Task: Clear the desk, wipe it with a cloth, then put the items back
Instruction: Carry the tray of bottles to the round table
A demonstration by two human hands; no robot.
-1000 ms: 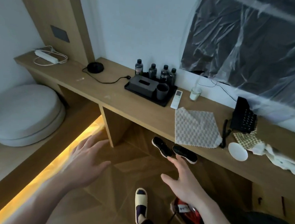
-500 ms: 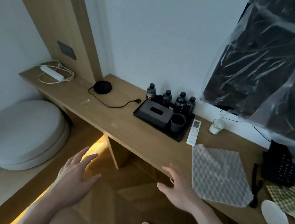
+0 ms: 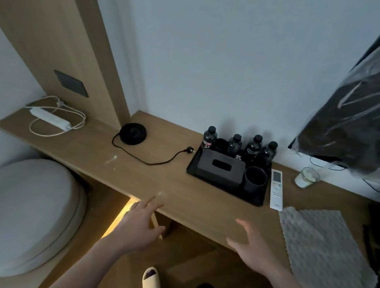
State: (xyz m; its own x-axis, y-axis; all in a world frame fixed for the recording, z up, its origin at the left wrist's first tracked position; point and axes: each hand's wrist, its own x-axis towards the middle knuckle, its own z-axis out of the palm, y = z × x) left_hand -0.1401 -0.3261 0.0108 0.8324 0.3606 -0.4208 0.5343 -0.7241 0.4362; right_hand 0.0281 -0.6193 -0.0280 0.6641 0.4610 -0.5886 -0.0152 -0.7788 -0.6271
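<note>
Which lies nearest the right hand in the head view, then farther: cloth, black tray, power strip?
From the right hand:
1. Cloth, just to its right on the desk.
2. Black tray, beyond it toward the wall.
3. Power strip, far left.

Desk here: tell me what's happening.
A person reaches both bare hands toward the wooden desk; the left hand and right hand are open and hold nothing. Nothing is cleared yet: the black tray with bottles, tissue box and cup, the remote and the grey cloth all lie on it.
</note>
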